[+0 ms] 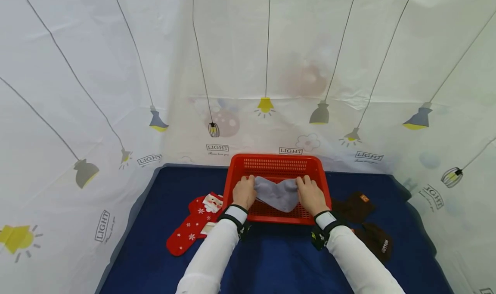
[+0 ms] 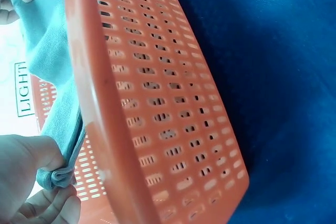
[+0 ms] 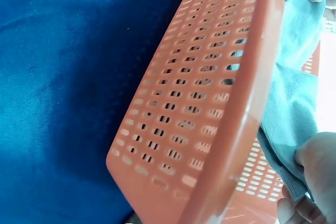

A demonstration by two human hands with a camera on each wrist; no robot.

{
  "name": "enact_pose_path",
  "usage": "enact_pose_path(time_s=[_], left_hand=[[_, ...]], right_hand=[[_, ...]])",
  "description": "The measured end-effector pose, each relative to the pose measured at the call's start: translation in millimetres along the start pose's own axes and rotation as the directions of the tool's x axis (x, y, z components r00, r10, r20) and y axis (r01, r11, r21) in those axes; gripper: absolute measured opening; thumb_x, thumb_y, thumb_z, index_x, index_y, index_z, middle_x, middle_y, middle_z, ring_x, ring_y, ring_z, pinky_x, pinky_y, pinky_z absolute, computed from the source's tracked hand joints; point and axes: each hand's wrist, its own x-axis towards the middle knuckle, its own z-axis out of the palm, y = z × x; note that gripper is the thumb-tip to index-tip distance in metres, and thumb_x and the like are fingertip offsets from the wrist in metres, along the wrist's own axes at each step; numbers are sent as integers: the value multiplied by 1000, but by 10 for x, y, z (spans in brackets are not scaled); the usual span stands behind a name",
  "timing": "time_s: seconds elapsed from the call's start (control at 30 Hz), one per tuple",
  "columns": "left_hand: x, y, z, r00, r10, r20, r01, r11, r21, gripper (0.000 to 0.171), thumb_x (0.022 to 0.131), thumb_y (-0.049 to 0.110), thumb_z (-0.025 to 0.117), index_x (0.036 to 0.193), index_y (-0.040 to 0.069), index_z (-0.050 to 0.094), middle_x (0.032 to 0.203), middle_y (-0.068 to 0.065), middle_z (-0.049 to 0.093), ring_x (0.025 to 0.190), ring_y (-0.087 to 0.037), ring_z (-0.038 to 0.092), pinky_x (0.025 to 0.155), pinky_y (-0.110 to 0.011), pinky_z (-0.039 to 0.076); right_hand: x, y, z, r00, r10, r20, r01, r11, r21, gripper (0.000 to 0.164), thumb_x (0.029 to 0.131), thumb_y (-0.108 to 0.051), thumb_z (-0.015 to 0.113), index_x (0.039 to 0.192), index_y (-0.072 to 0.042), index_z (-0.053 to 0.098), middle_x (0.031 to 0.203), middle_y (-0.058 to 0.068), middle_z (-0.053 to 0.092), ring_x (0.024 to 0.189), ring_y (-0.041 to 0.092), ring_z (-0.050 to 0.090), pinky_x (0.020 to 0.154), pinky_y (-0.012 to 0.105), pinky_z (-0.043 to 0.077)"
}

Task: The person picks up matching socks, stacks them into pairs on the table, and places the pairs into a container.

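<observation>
A soft grey sock [image 1: 277,193] is stretched between both hands over the red plastic basket [image 1: 279,219]. My left hand [image 1: 245,193] pinches its left end between thumb and fingers; folded layers of the knit show there in the left wrist view. At the opposite end, my right hand [image 1: 311,196] grips the fabric, thumb on top and fingertips beneath, as the right wrist view shows. The middle of the sock [image 3: 291,95] sags, just beyond the near rim of the basket [image 3: 252,93]. Perforated sides let light through the basket.
Red Christmas socks [image 1: 190,229] with snowflakes and a Santa lie left of the basket, partly behind the left forearm. To the right are brown socks [image 1: 354,207], another brown sock [image 1: 376,241] reading COTTON. A dark blue cloth [image 1: 267,264] covers the table; a printed white curtain [image 1: 240,70] stands behind.
</observation>
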Motion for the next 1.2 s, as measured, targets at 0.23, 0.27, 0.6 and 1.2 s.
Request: enact_pose_path(time_s=[0.23, 0.27, 0.6, 1.2], left_hand=[[25, -20, 81, 1000, 2, -20, -1, 997, 76, 29, 92, 6, 73, 119, 2, 66, 104, -21, 67, 78, -37, 69, 66, -45, 58], [33, -26, 93, 1000, 0, -19, 2, 996, 84, 28, 92, 6, 73, 119, 2, 66, 103, -21, 67, 76, -36, 69, 64, -45, 58], [143, -24, 101, 996, -55, 69, 49, 996, 81, 31, 90, 7, 75, 120, 2, 66, 104, -22, 67, 77, -39, 70, 64, -46, 59], [206, 4, 218, 998, -65, 18, 62, 991, 114, 27, 90, 6, 74, 117, 2, 68, 106, -21, 67, 77, -38, 71, 63, -46, 59]], right_hand=[[52, -14, 6, 994, 58, 93, -55, 998, -29, 17, 95, 0, 69, 105, -1, 56, 99, 22, 53, 66, 34, 56, 54, 44, 53], [65, -17, 8, 992, 63, 107, -60, 998, -31, 17, 95, -1, 69, 106, -1, 56, 99, 22, 53, 63, 33, 56, 53, 43, 53], [193, -22, 27, 967, 92, 238, -89, 996, -27, 15, 98, 0, 64, 108, 1, 53, 103, 25, 52, 56, 30, 56, 52, 42, 53], [204, -41, 213, 962, 160, 219, -171, 985, 33, 24, 96, 12, 59, 113, 5, 45, 106, 30, 47, 65, 38, 57, 57, 48, 54]])
